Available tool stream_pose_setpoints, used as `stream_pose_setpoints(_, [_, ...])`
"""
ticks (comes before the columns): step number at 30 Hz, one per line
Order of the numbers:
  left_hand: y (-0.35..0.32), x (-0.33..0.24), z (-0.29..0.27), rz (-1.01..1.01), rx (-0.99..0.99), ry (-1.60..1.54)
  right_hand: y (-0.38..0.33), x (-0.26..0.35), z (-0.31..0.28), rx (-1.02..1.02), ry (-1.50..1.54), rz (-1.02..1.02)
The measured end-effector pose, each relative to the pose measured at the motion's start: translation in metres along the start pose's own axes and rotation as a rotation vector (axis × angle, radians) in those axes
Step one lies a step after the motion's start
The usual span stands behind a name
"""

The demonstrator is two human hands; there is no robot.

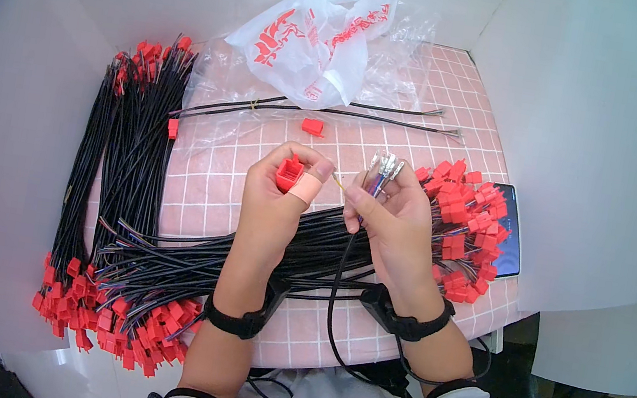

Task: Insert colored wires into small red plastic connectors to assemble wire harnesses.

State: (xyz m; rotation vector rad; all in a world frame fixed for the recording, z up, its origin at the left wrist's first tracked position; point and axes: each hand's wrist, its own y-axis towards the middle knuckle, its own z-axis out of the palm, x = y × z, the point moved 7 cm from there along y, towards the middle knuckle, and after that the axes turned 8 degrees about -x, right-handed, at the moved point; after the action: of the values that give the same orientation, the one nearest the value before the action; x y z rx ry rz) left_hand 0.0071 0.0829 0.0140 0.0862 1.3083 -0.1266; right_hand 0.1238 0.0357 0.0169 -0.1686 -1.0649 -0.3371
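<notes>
My left hand (274, 192) is closed around a red plastic connector housing (289, 173), its hollow end facing up. A beige strip, like a bandage or finger cover, wraps that thumb. The left thumb and fingertip meet at the tip of a thin yellow wire (340, 184). My right hand (393, 227) grips the end of a black multi-core cable (337, 285), where thin coloured wires with silvery crimp terminals (386, 165) fan out above the fingers. From there the cable hangs down toward my lap. Whether the yellow wire's terminal touches the housing I cannot tell.
Bundles of black cables with red connectors lie at the left (135, 145) and under my wrists (311, 244). A phone (511, 234) lies partly beneath the right-hand connectors (463, 205). Farther back are a white plastic bag (318, 41), loose cables (381, 120) and a single red housing (312, 126).
</notes>
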Motion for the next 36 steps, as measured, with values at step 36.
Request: stream_pose_setpoints(36, [-0.005,0.011,-0.005,-0.211,0.09,-0.314,-0.013,0.014,-0.006,-0.034,-0.2,-0.259])
